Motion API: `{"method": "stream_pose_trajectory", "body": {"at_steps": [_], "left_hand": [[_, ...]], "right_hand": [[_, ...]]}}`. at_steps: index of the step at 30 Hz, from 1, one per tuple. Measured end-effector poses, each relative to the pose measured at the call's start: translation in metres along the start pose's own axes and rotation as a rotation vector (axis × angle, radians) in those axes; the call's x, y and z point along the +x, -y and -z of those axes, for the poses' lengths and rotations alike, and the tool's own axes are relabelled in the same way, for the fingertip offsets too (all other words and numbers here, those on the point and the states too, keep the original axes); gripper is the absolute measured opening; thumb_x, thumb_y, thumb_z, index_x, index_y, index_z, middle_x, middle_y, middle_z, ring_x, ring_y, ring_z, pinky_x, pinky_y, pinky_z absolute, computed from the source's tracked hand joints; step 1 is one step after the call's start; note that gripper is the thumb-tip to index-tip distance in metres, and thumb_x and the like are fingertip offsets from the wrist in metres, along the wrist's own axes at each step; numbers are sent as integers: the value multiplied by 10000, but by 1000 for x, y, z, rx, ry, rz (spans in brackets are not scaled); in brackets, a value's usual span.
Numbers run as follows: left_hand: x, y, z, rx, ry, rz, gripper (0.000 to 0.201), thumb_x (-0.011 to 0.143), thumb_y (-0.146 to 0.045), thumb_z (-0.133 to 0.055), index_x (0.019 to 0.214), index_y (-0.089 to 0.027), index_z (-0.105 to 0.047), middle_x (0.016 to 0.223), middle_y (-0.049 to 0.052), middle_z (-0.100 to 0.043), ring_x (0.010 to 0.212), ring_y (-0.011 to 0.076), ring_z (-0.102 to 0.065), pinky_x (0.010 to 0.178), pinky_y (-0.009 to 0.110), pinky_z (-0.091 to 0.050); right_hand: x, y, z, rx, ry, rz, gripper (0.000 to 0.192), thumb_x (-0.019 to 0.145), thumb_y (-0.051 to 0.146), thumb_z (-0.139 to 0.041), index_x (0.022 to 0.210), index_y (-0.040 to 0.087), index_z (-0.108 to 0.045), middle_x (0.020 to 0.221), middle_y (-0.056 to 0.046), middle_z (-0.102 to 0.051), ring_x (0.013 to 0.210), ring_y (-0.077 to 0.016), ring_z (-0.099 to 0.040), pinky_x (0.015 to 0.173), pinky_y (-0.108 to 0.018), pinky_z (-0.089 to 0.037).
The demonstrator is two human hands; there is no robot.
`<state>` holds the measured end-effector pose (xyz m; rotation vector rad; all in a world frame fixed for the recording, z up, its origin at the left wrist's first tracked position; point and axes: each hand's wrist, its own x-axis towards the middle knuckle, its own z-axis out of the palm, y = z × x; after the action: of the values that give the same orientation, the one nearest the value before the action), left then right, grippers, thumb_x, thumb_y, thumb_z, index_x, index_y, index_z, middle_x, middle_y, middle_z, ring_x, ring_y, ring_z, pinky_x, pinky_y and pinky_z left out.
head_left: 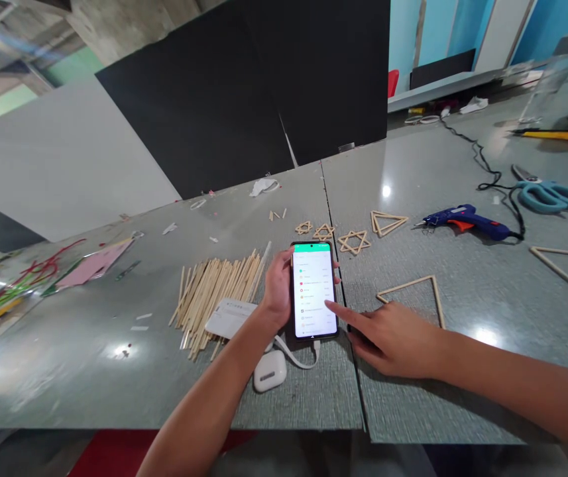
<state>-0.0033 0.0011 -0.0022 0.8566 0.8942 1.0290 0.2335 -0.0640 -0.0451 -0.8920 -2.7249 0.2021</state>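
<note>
Phone (314, 291) on table (462, 278), sticks (214, 291) left, glue gun (465, 220) right

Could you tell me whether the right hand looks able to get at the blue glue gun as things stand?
Probably yes. The right hand only has a fingertip on the phone and holds nothing; bare table lies between it and the glue gun.

Glossy glass phone (314, 290) screen, pale matt wooden sticks (217, 291), smooth white plastic earbud case (270, 371), glossy blue plastic glue gun (465, 220), shiny grey table (462, 278) with a fine woven-looking texture, teal plastic-handled metal scissors (547, 192)
</note>
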Motion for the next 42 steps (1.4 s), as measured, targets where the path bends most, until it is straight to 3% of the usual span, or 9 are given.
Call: {"method": "stream_pose_trajectory", "body": {"at_steps": [6, 10, 12, 19, 21, 25, 27, 35, 42], "left_hand": [[2, 1, 3, 27, -14, 6, 582, 949, -569, -573, 1211, -110, -817, 1087, 198, -874, 858, 367, -836, 758, 448, -646], [1, 1, 4, 27, -8, 17, 588, 935, -592, -595, 1183, -108, -821, 1095, 206, -874, 860, 373, -841, 747, 445, -645], [1, 1, 4, 28, -8, 14, 591, 933, -594, -610, 1195, -106, -818, 1095, 210, -873, 863, 378, -842, 757, 452, -647], [1, 3, 2, 61, -65, -51, 557, 913, -584, -666, 1154, -108, -826, 1027, 193, -878, 926, 381, -842, 813, 451, -658], [1, 2, 2, 62, -41, -38, 583, 901, -593, -672, 1171, -99, -824, 1054, 207, -877, 918, 386, -844, 810, 457, -658], [1, 2, 5, 9, 24, 6, 600, 917, -589, -643, 1213, -98, -818, 1099, 216, -873, 880, 383, -846, 787, 461, -651], [1, 2, 6, -10, 27, 15, 591, 926, -588, -635, 1210, -105, -822, 1101, 206, -875, 876, 376, -847, 782, 454, -648], [2, 3, 6, 5, 18, 6, 586, 915, -600, -646, 1191, -116, -830, 1096, 202, -874, 875, 372, -840, 782, 451, -644], [2, 3, 7, 33, 1, -2, 603, 919, -614, -637, 1190, -111, -832, 1134, 220, -870, 887, 390, -837, 791, 474, -635]], "right_hand": [[1, -1, 0, 20, 5, 0, 756, 1033, 206, -627, 1758, 126, -428, 830, -32, -848, 534, -151, -602, 596, -381, -133], [0, -2, 0, 96, 23, 42, 703, 1023, 188, -639, 1714, 226, -517, 976, -27, -873, 590, -141, -645, 602, -364, -171], [0, -2, -1, 101, 23, 35, 686, 1034, 205, -637, 1709, 229, -520, 957, -29, -869, 598, -147, -653, 606, -367, -179], [3, 0, -6, 164, 5, -221, 889, 1108, 273, -509, 1837, 44, -55, 830, -55, -848, 546, -194, -622, 591, -383, -182], [3, 0, -4, 147, 17, -194, 872, 1092, 262, -523, 1840, 61, -122, 838, -58, -847, 543, -190, -607, 592, -381, -174], [2, -3, 5, 134, 46, -16, 679, 1043, 227, -601, 1719, 231, -539, 961, -57, -855, 609, -156, -629, 603, -364, -183], [2, -4, 8, 156, 61, 59, 607, 1033, 216, -617, 1633, 301, -653, 986, -41, -849, 632, -141, -637, 606, -350, -194], [1, -4, 12, 167, 97, 85, 638, 1037, 210, -610, 1663, 334, -634, 980, -31, -849, 630, -141, -652, 607, -339, -207], [0, -5, 4, 171, 49, 66, 670, 1057, 205, -600, 1722, 255, -533, 1026, -40, -873, 638, -136, -664, 611, -336, -243]]}}
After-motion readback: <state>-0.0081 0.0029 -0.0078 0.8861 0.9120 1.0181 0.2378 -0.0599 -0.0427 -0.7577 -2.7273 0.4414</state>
